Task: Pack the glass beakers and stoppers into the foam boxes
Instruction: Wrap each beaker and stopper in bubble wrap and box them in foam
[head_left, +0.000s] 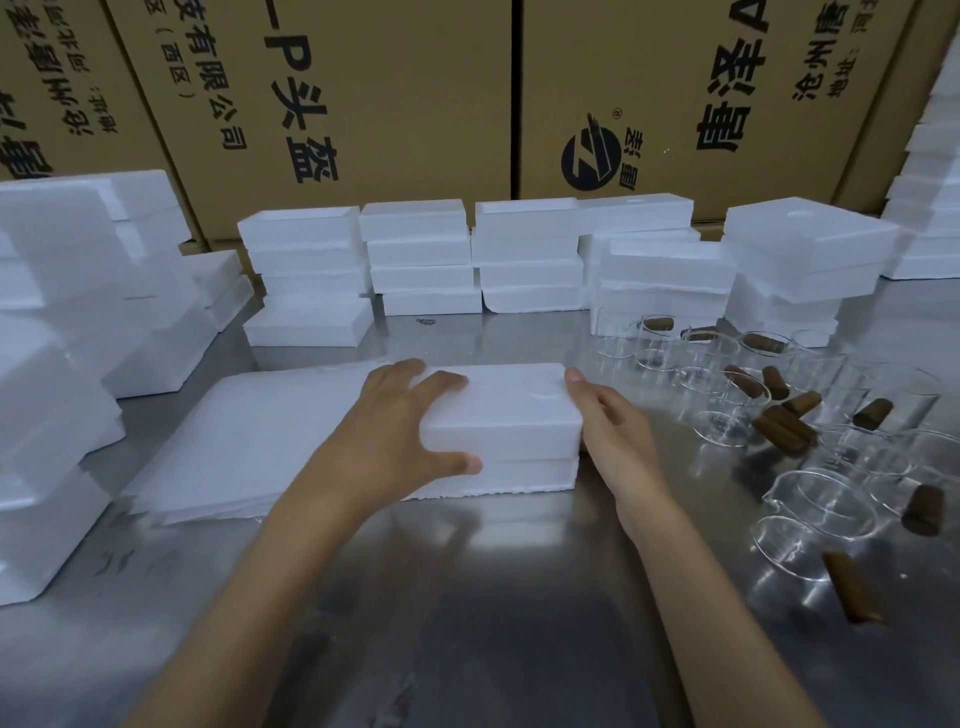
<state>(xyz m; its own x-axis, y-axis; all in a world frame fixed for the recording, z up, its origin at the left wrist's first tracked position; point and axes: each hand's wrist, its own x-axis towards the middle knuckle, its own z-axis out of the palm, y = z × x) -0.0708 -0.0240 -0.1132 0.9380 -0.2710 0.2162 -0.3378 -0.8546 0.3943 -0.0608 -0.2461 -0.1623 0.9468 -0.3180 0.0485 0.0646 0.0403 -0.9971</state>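
A closed white foam box (511, 421) stands on the steel table (467, 597) in front of me, its lid on top. My left hand (400, 441) grips its left end, fingers over the lid and thumb on the front face. Along the box's right side lies my right hand (613, 436) with straight fingers pressing the wall. To the right, several clear glass beakers (810, 514) stand and lie on the table. Brown stoppers (784, 428) are scattered among them, some inside beakers.
A flat foam sheet (249, 441) lies left of the box. Stacks of foam boxes (421, 260) line the back, with more stacks at the far left (57, 332) and right (800, 249). Brown cardboard cartons (363, 93) form a wall behind.
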